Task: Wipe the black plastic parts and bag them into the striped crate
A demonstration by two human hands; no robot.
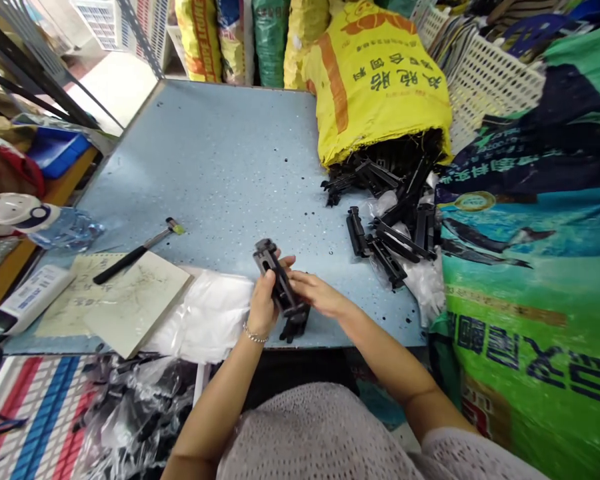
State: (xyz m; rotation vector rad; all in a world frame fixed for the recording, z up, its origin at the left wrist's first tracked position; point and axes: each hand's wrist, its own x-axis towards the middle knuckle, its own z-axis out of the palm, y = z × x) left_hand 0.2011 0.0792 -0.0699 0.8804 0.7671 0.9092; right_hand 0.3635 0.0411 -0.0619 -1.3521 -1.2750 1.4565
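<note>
My left hand point(264, 300), with a bracelet at the wrist, is closed around a long black plastic part point(279, 279) held over the table's front edge. The thumb lies along its near side. My right hand point(320, 292) reaches in from the right, its fingers against the side of the same part; the fingertips are partly hidden. Just under the held part, another black plastic part point(294, 327) rests at the table edge, mostly covered. To the right lies a pile of similar black parts point(395, 240), spilling from the mouth of a yellow woven sack point(380, 80).
Left on the blue table point(220, 153) are a black-handled tool point(130, 259), a pale board point(137, 307), white plastic bags point(210, 313), a white tube point(33, 300) and a water bottle point(55, 223). A green sack point(530, 300) stands at right. Bagged black parts point(135, 413) sit below left.
</note>
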